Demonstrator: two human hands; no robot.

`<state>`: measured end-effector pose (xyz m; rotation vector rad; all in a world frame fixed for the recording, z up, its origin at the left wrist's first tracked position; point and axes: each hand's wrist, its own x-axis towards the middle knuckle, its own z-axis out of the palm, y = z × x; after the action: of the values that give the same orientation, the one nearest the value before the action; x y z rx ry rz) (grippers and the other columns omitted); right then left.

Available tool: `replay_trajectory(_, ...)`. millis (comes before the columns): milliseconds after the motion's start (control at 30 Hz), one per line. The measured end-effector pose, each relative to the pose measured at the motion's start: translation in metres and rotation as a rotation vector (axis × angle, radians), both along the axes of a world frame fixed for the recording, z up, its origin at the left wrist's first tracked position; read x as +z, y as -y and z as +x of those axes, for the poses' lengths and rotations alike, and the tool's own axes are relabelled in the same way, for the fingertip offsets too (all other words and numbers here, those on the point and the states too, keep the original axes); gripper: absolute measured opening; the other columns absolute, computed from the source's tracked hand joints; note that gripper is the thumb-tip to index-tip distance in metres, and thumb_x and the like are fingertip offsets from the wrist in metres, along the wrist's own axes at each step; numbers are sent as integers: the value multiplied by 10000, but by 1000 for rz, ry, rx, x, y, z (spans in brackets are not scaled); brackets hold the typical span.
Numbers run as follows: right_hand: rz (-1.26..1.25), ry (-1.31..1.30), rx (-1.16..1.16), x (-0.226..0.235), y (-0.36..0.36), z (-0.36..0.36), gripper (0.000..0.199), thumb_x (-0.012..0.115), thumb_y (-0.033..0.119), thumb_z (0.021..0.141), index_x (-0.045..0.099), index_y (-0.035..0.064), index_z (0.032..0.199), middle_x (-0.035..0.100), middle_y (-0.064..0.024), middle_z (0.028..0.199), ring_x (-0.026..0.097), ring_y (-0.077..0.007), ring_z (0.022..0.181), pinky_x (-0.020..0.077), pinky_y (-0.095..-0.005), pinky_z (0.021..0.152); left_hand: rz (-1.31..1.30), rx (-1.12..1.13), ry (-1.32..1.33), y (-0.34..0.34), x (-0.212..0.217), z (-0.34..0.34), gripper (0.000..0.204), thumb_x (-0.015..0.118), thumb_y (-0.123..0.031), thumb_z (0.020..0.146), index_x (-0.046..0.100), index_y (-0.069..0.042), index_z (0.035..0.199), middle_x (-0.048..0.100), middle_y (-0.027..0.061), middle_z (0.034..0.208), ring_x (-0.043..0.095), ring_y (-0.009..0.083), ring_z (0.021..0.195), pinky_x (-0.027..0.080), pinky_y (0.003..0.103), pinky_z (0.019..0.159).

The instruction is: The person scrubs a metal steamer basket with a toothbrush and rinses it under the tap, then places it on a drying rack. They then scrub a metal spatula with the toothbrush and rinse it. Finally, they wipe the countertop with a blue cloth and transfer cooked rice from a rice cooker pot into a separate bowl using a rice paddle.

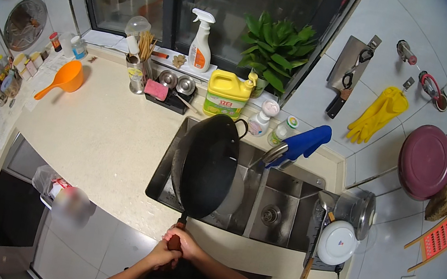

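A large black wok (209, 163) is tilted on its side above the left basin of the sink, its dark inside turned to the right. Its wooden handle (176, 240) points down toward me. My left hand (161, 256) and my right hand (187, 244) are both wrapped round this handle, the right one slightly farther up it. A small loop handle stands at the wok's far rim. Much of the left basin is hidden behind the wok. Beside it, the right basin (277, 207) shows its drain, and a blue cloth (302, 147) hangs over the faucet.
Behind the sink stand a yellow detergent jug (228, 94), a white spray bottle (200, 50) and a pump bottle (261, 118). An orange ladle (67, 78) lies on the left counter (100, 136). To the right, a white plate (337, 243) leans in a rack; a cleaver (349, 66) hangs above.
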<state>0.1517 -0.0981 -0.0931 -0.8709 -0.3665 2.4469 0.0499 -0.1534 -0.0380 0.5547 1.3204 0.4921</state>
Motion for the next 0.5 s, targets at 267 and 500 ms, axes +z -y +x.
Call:
replay_trajectory(267,-7,-234,50,13,-7,7,44,515,81,800,480,59,816,523,-62,769,512,-187,798,408,-313,809,194,33,-356,1,34,17,279,584,-56,695,471,60,922,552,96,585,554,179,441,460,299,421)
replay_trajectory(500,65,284,318,65,-36,32,244,594,291,828,569,49,850,578,-37,835,571,-160,871,452,-312,770,459,-66,-781,1,15,24,413,631,-95,664,455,79,994,591,216,671,617,293,550,501,357,513)
